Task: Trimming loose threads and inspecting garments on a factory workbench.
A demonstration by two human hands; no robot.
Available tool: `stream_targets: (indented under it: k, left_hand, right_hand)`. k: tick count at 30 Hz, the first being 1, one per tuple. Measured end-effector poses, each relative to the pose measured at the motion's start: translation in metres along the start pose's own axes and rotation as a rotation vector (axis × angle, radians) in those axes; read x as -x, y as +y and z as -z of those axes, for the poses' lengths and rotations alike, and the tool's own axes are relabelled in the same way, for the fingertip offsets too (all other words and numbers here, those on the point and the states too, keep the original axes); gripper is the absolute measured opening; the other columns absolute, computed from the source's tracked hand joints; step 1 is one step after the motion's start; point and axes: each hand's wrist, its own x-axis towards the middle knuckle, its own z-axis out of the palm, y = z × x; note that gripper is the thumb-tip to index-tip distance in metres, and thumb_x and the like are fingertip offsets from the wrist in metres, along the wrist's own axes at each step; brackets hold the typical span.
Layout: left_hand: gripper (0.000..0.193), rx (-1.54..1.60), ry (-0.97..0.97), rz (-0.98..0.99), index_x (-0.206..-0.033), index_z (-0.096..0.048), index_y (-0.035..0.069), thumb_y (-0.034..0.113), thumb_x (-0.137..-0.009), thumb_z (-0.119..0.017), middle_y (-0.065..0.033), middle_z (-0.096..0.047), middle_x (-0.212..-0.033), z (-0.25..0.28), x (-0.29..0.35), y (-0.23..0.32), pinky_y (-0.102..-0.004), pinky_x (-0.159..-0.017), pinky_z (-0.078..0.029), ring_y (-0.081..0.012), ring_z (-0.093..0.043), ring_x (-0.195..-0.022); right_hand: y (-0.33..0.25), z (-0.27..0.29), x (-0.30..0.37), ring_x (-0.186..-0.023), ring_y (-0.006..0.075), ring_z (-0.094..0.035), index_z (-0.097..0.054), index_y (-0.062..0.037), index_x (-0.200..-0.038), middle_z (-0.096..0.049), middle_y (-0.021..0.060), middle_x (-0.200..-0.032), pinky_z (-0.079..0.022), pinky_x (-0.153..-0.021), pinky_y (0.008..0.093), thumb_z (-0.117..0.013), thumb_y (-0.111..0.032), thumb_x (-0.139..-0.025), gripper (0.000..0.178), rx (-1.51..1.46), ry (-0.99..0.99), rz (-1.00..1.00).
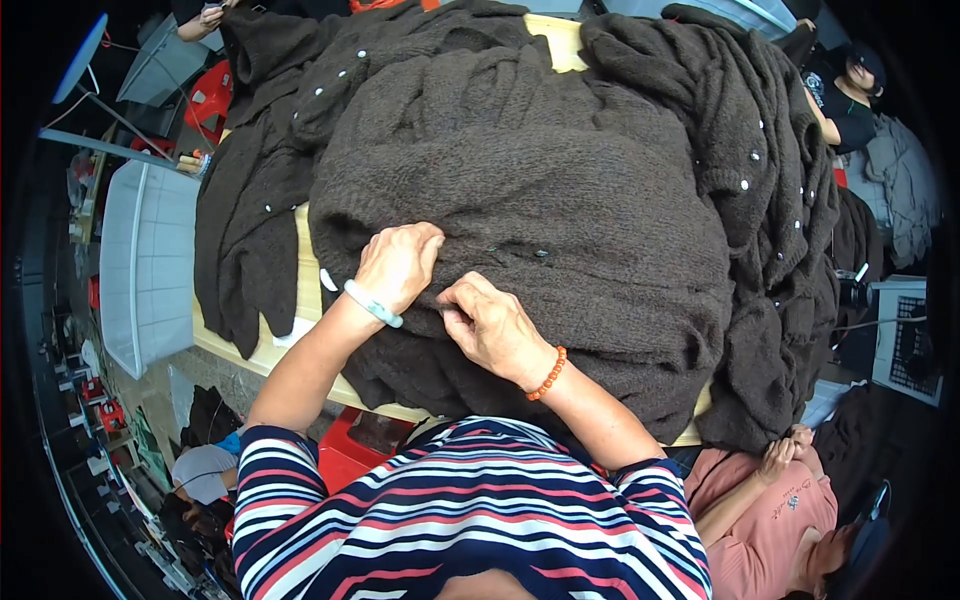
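Note:
A large dark brown knitted garment (560, 200) lies heaped in front of me on the table. My left hand (398, 264), with a pale bangle at its wrist, has its fingers closed on a fold of the knit. Just right of it and nearer to me, my right hand (492, 328), wearing an orange bead bracelet, pinches the same garment. Their fingertips are close together, and whatever lies between them is hidden. Small greenish specks (541, 253) show on the knit to the right of my hands. A small white object (328, 280) lies left of my left wrist.
More brown knits with white buttons (745, 186) cover the pale wooden table (560, 42). A white tub (145, 260) stands at the left, beside a red stool (208, 98). Co-workers sit around: one in a pink shirt (770, 510) at near right, another in black (850, 105) at far right.

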Motion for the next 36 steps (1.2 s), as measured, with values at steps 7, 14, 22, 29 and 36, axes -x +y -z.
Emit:
stream_targets:
  k: [7,14,22,29,36]
  left_hand:
    - [0.009,-0.149,-0.089,-0.101,-0.083,-0.065,0.006,0.013,-0.079,-0.067,-0.015,-0.062,-0.083,0.008,0.007,0.007,-0.0443,-0.07,-0.052,-0.0348,-0.064,-0.079]
    - [0.012,-0.011,-0.11,-0.162,-0.082,-0.059,0.001,0.009,-0.078,-0.068,-0.0161,-0.062,-0.082,-0.008,0.021,0.001,-0.0431,-0.069,-0.051,-0.0347,-0.064,-0.079]
    - [0.014,0.957,-0.427,0.227,-0.093,-0.064,0.002,0.016,-0.093,-0.065,0.0017,-0.063,-0.081,0.016,0.021,-0.011,-0.021,-0.061,-0.044,-0.0056,-0.057,-0.072]
    - [0.014,1.299,-0.467,0.352,-0.094,-0.065,0.004,0.017,-0.091,-0.069,0.0023,-0.061,-0.078,0.013,0.023,-0.017,-0.0194,-0.06,-0.04,-0.0049,-0.053,-0.069]
    - [0.016,1.076,-0.41,0.212,-0.098,-0.064,0.001,0.015,-0.091,-0.068,-0.0008,-0.063,-0.086,0.01,0.026,-0.017,-0.0225,-0.067,-0.047,-0.0082,-0.059,-0.075]
  right_hand:
    - [-0.001,-0.001,-0.001,-0.078,0.0365,-0.063,-0.058,0.0001,-0.095,-0.058,0.016,-0.089,-0.052,-0.064,0.0407,-0.063,0.003,-0.08,0.016,0.02,0.002,0.044]
    - [0.003,-0.001,0.008,-0.078,0.036,-0.064,-0.058,-0.0005,-0.096,-0.059,0.0153,-0.093,-0.053,-0.067,0.0418,-0.064,-0.001,-0.08,0.017,0.076,-0.04,0.03]
    - [-0.015,-0.001,-0.004,-0.076,0.032,-0.065,-0.056,-0.002,-0.095,-0.06,0.0136,-0.089,-0.055,-0.064,0.0392,-0.067,0.0,-0.077,0.02,0.25,0.078,0.142]
    - [-0.017,-0.001,-0.013,-0.063,0.0228,-0.064,-0.061,-0.0011,-0.1,-0.062,0.0118,-0.081,-0.053,-0.057,0.0308,-0.069,0.003,-0.078,0.023,0.181,0.241,0.071]
    - [-0.009,0.002,-0.011,-0.064,0.0253,-0.064,-0.06,-0.0017,-0.105,-0.061,0.0125,-0.083,-0.053,-0.057,0.0346,-0.07,-0.002,-0.079,0.028,0.179,0.142,0.032]
